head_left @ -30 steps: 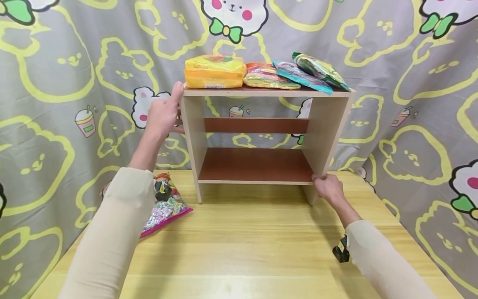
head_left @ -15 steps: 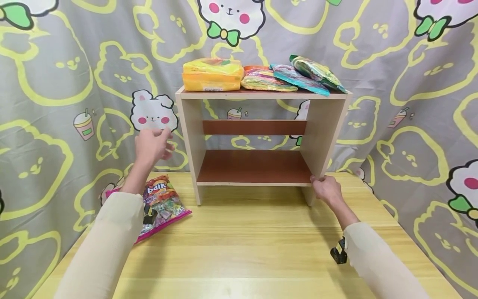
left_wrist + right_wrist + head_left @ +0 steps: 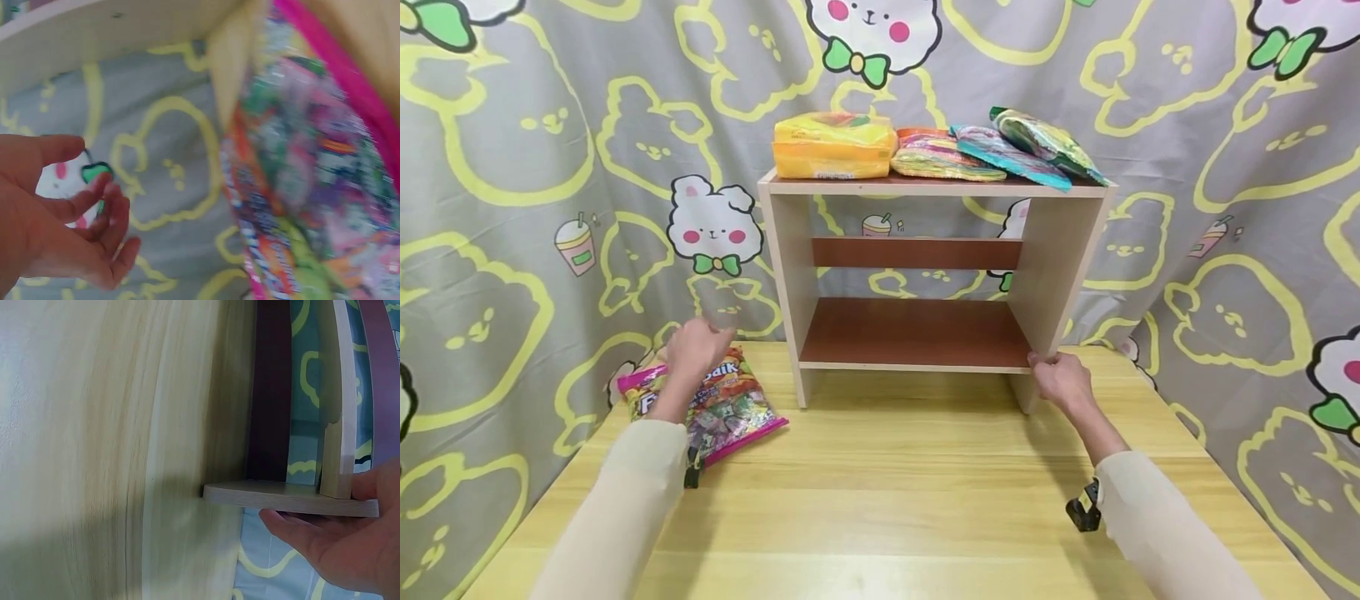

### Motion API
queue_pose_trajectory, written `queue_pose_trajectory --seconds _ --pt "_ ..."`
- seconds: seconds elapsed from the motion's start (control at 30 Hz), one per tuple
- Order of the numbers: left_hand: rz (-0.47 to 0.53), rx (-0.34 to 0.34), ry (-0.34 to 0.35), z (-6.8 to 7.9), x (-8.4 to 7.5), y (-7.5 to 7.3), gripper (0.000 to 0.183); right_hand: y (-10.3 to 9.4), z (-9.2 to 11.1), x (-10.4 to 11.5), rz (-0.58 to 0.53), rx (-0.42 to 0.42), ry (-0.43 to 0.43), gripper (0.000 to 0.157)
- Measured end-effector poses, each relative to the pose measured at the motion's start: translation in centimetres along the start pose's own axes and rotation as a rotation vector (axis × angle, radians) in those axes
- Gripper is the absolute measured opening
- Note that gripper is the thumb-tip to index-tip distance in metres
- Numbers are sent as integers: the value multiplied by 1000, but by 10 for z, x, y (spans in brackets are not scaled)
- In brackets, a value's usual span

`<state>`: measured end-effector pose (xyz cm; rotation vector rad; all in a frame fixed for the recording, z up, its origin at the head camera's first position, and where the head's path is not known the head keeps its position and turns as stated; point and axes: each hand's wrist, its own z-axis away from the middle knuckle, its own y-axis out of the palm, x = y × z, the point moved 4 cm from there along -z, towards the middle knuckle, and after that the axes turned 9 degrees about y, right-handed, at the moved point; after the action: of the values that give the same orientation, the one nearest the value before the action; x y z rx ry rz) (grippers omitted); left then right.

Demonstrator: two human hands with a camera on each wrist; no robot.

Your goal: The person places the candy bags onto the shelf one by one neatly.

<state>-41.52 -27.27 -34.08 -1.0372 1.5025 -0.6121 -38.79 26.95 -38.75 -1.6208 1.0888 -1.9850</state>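
My left hand point(image 3: 696, 346) is in the air over the candy bag point(image 3: 733, 408), which lies on the table left of the shelf. In the left wrist view its fingers point(image 3: 112, 219) are loosely bent with nothing between them, and the clear bag with a pink edge point(image 3: 350, 75) shows to the right. My right hand point(image 3: 1062, 379) grips the lower right side panel of the small wooden shelf point(image 3: 917, 367), near the bottom board. In the right wrist view the hand point(image 3: 350, 544) wraps the edge of this side panel point(image 3: 281, 497).
On the shelf's top lie a yellow package point(image 3: 835, 150), a colourful snack packet point(image 3: 943, 158), a teal packet point(image 3: 1011, 157) and a green packet point(image 3: 1048, 142) overlapping it. A patterned curtain point(image 3: 490, 250) surrounds the wooden table point(image 3: 880, 492) at the back and sides.
My left hand has let go of the shelf's upper left side and moved down and left to over the candy bag. The right hand has stayed on the shelf.
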Motion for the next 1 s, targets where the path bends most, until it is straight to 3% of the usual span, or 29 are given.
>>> queue_pose_trajectory --seconds 0.2,0.37,0.43,0.6,0.73,1.0 --pt "-44 202 -140 8 26 26 80 -1 -2 -1 0 -12 -10 54" --pt "-75 373 -179 17 35 44 90 -1 -3 -1 2 -17 -12 56" --pt "-65 411 -203 21 37 49 97 0 -2 -2 -9 -11 -5 55" --pt "-11 466 -284 33 44 59 104 1 -1 -4 -29 -5 8 55" --pt "8 469 -323 38 50 64 104 3 0 -4 -37 -7 4 54" --pt "0 458 -293 37 49 67 104 1 0 -3 -46 -30 -4 53"
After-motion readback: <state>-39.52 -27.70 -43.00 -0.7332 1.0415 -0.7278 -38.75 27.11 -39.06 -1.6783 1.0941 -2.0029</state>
